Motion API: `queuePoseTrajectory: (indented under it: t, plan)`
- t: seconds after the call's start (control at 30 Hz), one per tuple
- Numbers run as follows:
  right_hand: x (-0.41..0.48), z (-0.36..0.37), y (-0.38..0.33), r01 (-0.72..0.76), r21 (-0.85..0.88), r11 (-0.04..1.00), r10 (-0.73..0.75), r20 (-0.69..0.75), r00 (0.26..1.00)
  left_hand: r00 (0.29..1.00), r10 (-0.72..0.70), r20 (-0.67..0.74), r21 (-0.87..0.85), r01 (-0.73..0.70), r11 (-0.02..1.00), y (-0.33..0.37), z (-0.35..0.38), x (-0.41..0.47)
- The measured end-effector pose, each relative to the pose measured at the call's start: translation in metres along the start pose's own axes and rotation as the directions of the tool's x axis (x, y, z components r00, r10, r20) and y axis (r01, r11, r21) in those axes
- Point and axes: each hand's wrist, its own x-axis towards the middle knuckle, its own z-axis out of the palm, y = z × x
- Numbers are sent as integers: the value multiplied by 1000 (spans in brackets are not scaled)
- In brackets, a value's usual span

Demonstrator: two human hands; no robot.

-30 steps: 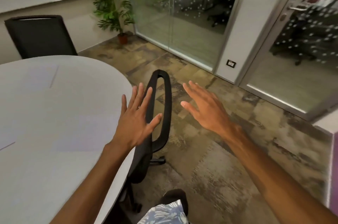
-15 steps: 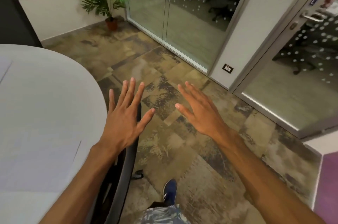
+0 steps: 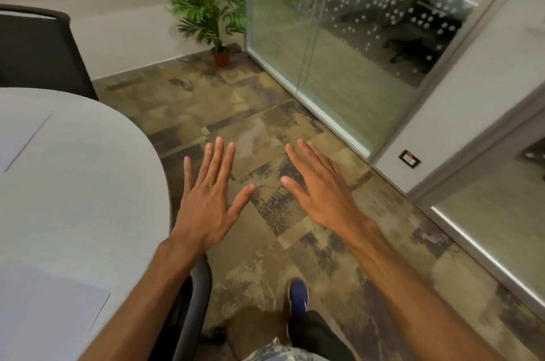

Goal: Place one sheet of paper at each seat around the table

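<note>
A white rounded table [image 3: 97, 183] fills the left side. One white sheet of paper [image 3: 47, 304] lies on it at the near edge, by a black chair [image 3: 194, 298] tucked under my left forearm. A second sheet [image 3: 20, 139] lies further back, near the black chair [image 3: 38, 51] at the far left. My left hand [image 3: 209, 198] and my right hand [image 3: 321, 186] hover palm down over the carpet, just right of the table edge. Both are empty with fingers spread.
A potted plant [image 3: 212, 6] stands in the far corner. Glass partitions [image 3: 354, 45] and a glass door run along the right. Patterned carpet [image 3: 265, 124] lies between table and glass. My blue shoe [image 3: 298, 295] is on the floor below.
The view has shifted forward and right past the near chair, which now sits lower under my left arm. Both hands stay open and empty in the same pose.
</note>
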Motion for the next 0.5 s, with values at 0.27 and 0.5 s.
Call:
queuePoseTrajectory:
  t: [0.27, 0.5]
  plan:
    - [172, 28, 49, 112, 68, 991, -116, 60, 991, 994, -112, -10, 84, 112, 990, -44, 24, 144]
    - [324, 44, 56, 222, 135, 966, -237, 109, 965, 959, -280, -53, 96, 284, 954, -99, 18, 249]
